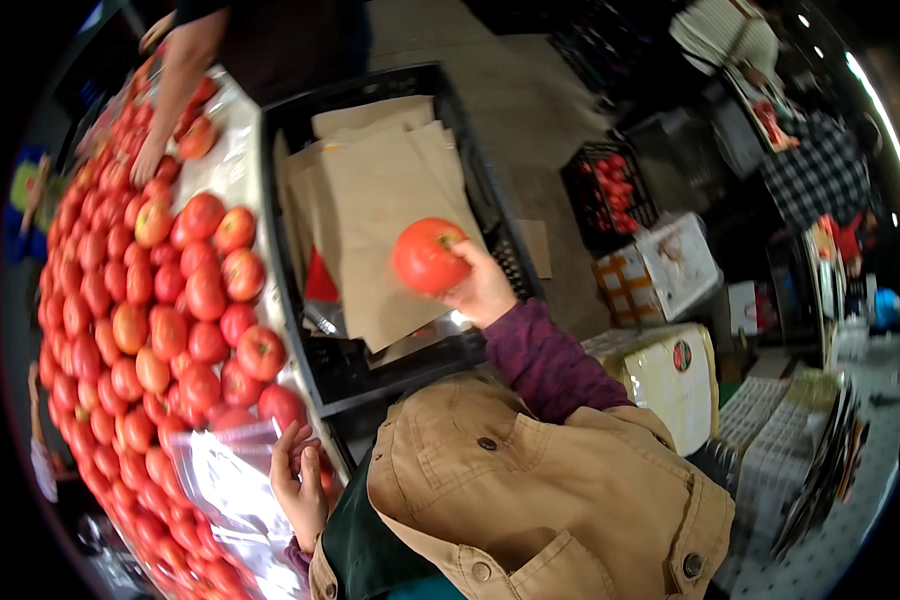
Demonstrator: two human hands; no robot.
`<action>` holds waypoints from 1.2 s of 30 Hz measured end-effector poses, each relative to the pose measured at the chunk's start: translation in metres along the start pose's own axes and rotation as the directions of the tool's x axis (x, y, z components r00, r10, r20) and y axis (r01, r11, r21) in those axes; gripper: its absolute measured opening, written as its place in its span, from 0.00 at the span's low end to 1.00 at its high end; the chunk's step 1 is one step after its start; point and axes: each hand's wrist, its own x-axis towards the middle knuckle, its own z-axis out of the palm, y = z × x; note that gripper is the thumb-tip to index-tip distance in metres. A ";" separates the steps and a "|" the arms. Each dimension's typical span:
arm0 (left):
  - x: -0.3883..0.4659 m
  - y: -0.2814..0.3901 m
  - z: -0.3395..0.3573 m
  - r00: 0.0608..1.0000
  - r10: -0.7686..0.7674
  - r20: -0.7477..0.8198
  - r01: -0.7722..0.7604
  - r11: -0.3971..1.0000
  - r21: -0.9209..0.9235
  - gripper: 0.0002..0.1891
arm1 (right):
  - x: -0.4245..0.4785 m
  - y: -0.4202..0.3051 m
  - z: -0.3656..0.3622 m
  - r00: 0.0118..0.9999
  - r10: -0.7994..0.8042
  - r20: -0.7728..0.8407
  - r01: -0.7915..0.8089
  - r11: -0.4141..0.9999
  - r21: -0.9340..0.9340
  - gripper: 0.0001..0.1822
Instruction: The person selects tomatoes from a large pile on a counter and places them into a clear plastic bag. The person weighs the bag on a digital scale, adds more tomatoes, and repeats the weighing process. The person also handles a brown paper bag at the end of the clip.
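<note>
A large red tomato point(429, 256) is in my right hand point(484, 285), gripped at its stem side, above a black plastic crate point(495, 202). Brown paper sheets point(390, 187) line much of the crate. My left hand point(300, 480) is raised with fingers apart at the edge of the sorting table, beside a clear plastic bag point(229, 480) and holding nothing that I can see. Many tomatoes point(169, 330) cover the table on the left.
Across the table another person's arm point(176, 90) reaches into the tomatoes. To the right stand a black crate of tomatoes point(611, 187), a white foam box point(679, 262), a yellowish taped box point(667, 382) and a stack of papers or trays point(787, 442). Other people are farther off.
</note>
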 end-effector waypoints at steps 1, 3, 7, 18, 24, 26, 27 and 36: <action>0.007 0.002 0.005 0.999 0.027 0.037 -0.028 0.999 0.018 0.16 | -0.001 -0.017 -0.017 0.999 -0.029 -0.023 0.031 0.995 0.090 0.27; 0.019 0.009 0.016 0.993 0.049 0.104 -0.055 0.997 0.051 0.16 | -0.010 -0.058 -0.047 0.968 -0.153 -0.198 0.175 0.979 0.101 0.28; 0.027 0.014 0.025 0.978 0.056 0.200 -0.077 0.992 0.099 0.18 | -0.008 -0.157 -0.107 0.702 -0.569 -0.428 0.691 0.689 0.218 0.26; 0.028 0.003 0.015 0.992 0.071 0.104 -0.080 0.993 0.084 0.16 | 0.047 -0.043 0.048 0.834 -0.454 0.312 0.536 0.800 -0.269 0.07; -0.025 -0.013 -0.014 0.984 0.050 -0.171 -0.018 0.982 0.187 0.17 | 0.025 0.085 0.121 0.765 0.104 0.635 0.285 0.830 -0.479 0.10; -0.044 -0.019 -0.023 0.961 0.098 -0.259 -0.044 0.977 0.208 0.16 | 0.010 0.105 0.141 0.713 0.190 0.675 0.315 0.773 -0.550 0.11; -0.055 -0.024 -0.031 0.951 0.167 -0.258 -0.106 0.966 0.234 0.17 | 0.002 0.113 0.148 0.705 0.227 0.672 0.318 0.746 -0.586 0.12; -0.196 -0.061 -0.011 0.386 0.028 -0.922 0.255 0.957 0.136 0.14 | -0.042 0.245 0.209 0.236 0.669 0.704 0.295 0.642 -0.708 0.11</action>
